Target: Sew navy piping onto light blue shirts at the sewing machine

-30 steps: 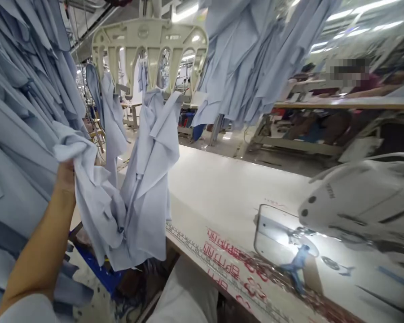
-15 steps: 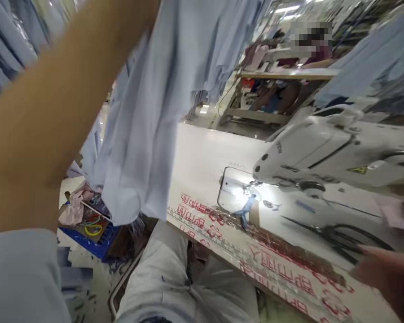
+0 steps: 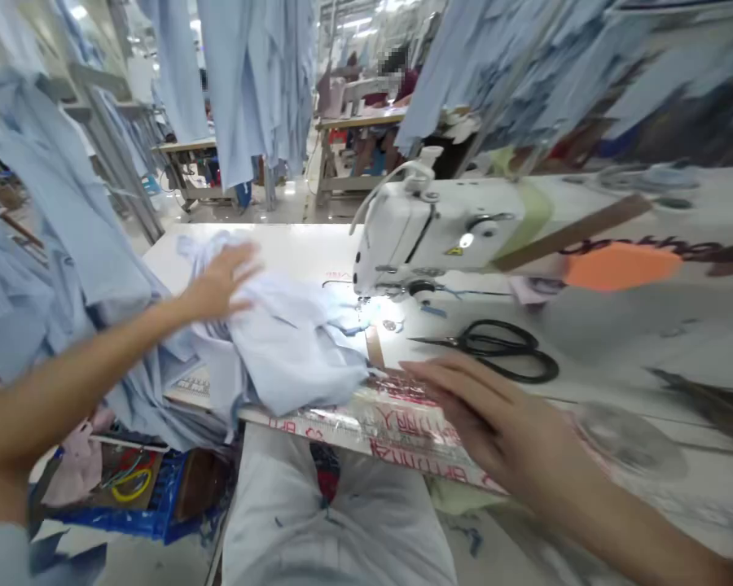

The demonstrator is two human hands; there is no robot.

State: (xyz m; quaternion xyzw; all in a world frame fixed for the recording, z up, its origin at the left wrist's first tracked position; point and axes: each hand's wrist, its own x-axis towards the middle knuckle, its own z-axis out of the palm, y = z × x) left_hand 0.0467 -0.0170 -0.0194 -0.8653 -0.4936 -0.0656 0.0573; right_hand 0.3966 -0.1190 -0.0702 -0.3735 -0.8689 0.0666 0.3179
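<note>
A crumpled pale blue shirt (image 3: 287,350) lies bunched on the white sewing table (image 3: 293,248), left of the needle. My left hand (image 3: 220,281) is spread on top of the cloth, fingers apart, gripping nothing. My right hand (image 3: 482,415) rests palm down near the table's front edge, over a ruler strip with red markings (image 3: 403,431), holding nothing. Just beyond its fingertips lie black-handled scissors (image 3: 501,350). The white sewing machine (image 3: 433,232) stands behind them, its needle area close to the shirt's right edge.
Pale blue garments hang from overhead at the left and top. A blue crate (image 3: 159,505) with pink scraps and yellow cord sits on the floor at the left. An orange pad (image 3: 620,267) lies right of the machine. A co-worker (image 3: 397,81) sits at a distant table.
The view has swung right and down to the table. The shirt, earlier held up in my left hand, now lies on the table under it. My right hand has come fully into view.
</note>
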